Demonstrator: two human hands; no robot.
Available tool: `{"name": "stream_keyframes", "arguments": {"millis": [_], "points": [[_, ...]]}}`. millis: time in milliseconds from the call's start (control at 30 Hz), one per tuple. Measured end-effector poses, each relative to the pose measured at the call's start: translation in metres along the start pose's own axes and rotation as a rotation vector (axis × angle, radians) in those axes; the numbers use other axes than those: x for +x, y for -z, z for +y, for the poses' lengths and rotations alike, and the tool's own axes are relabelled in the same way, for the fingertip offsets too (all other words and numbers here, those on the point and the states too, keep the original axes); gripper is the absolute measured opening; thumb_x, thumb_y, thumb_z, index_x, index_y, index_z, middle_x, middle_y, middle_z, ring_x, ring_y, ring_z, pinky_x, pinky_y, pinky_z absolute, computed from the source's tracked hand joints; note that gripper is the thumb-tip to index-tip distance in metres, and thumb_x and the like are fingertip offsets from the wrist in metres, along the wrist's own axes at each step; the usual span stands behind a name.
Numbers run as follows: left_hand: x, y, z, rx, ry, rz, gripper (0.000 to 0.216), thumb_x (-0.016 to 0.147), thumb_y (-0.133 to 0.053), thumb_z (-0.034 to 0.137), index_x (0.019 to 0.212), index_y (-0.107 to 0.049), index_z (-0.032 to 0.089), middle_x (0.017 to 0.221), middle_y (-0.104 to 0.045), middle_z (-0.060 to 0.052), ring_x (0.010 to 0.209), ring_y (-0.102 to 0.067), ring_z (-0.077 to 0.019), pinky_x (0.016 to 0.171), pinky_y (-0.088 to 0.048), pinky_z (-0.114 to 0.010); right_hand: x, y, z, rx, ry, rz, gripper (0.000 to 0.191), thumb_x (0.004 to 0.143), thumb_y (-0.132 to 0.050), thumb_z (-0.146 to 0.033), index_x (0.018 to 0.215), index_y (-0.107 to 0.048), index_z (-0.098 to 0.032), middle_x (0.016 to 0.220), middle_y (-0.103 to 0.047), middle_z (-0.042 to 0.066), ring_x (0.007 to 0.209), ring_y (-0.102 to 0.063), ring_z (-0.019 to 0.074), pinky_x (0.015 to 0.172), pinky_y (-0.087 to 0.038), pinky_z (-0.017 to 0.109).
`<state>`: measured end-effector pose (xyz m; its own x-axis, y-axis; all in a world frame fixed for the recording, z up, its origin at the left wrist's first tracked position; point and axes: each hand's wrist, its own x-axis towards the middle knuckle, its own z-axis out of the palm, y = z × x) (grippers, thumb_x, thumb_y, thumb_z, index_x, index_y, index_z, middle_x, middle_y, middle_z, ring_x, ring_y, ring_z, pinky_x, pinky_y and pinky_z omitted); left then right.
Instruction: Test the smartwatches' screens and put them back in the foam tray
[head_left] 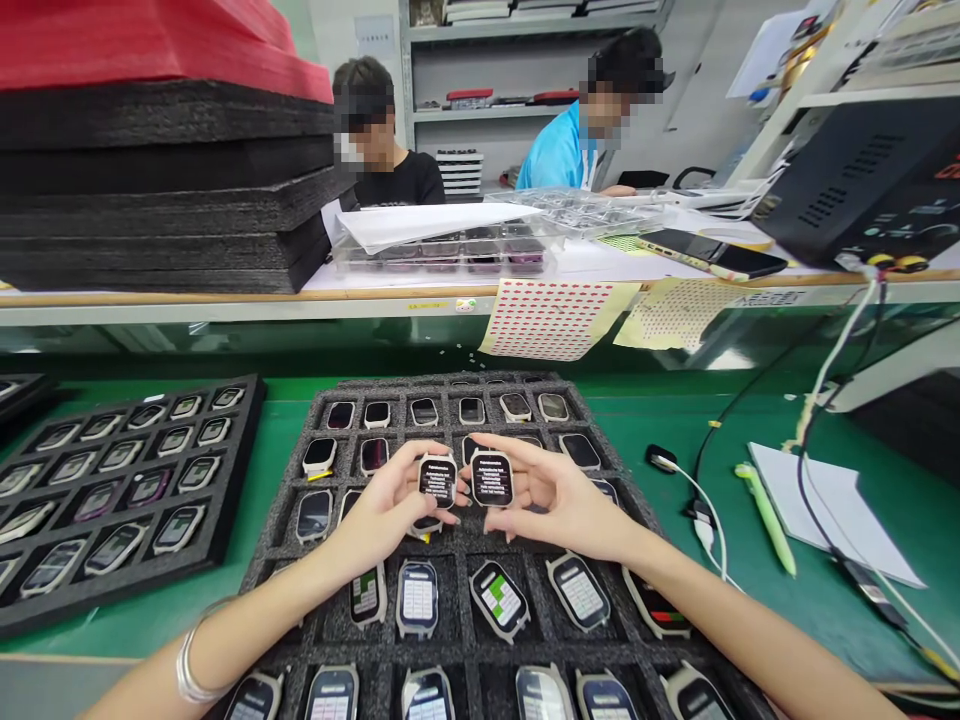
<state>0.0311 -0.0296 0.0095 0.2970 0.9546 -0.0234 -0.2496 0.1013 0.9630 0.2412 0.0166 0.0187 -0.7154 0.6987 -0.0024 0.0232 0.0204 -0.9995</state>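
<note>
My left hand [409,492] is closed around a smartwatch case [438,478] with a lit screen of white text on black. Close beside it, my right hand [547,495] grips a second smartwatch case [492,478] whose screen shows a similar text list. Both watches face me, without straps. Below the hands lies a black foam tray [465,640] with strapless watches in its compartments. In the nearer rows several screens are lit, among them a watch [499,600] with green and white blocks. Screens in the far rows are dark. My hands cover some middle compartments.
Another foam tray of watches [135,470] lies at left. At right are a white charging cable [718,520], a green pen [769,520] and white paper [840,510]. A shelf above holds stacked foam trays [165,200], a phone [712,253] and a black device [862,180]. Two people sit beyond.
</note>
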Motion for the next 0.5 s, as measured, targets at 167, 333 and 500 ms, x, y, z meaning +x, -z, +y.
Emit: {"name": "stream_keyframes", "arguments": {"millis": [167,333,500], "points": [[0.003,-0.001,-0.002,-0.026,0.029,-0.022,0.032,0.080,-0.059,0.020,0.110,-0.047,0.018,0.095,-0.065,-0.008,0.089,-0.064,-0.0221,0.077,-0.054,-0.036,-0.015,0.021,-0.006,-0.558,-0.037,-0.020,0.060,0.081,-0.065,-0.027,0.134,-0.039,-0.018,0.091,-0.065,0.006,0.067,-0.064,0.0188,0.063,-0.055,0.033],[0.006,-0.001,-0.006,-0.007,0.049,-0.056,0.029,0.084,-0.059,0.029,0.107,-0.047,0.016,0.091,-0.065,-0.010,0.087,-0.065,-0.0221,0.071,-0.054,-0.034,-0.032,0.051,0.001,-1.037,0.078,-0.003,0.043,0.079,-0.066,-0.029,0.120,-0.055,-0.019,0.113,-0.055,0.009,0.103,-0.055,0.0265,0.089,-0.046,0.039],[0.006,-0.004,-0.009,0.007,0.064,-0.094,0.027,0.085,-0.059,0.028,0.105,-0.047,0.016,0.089,-0.065,-0.009,0.084,-0.065,-0.0206,0.068,-0.055,-0.032,-0.044,0.055,0.003,-1.230,0.116,-0.005,0.053,0.081,-0.064,-0.034,0.130,-0.049,-0.020,0.116,-0.053,0.011,0.106,-0.050,0.0299,0.089,-0.043,0.045]]}}
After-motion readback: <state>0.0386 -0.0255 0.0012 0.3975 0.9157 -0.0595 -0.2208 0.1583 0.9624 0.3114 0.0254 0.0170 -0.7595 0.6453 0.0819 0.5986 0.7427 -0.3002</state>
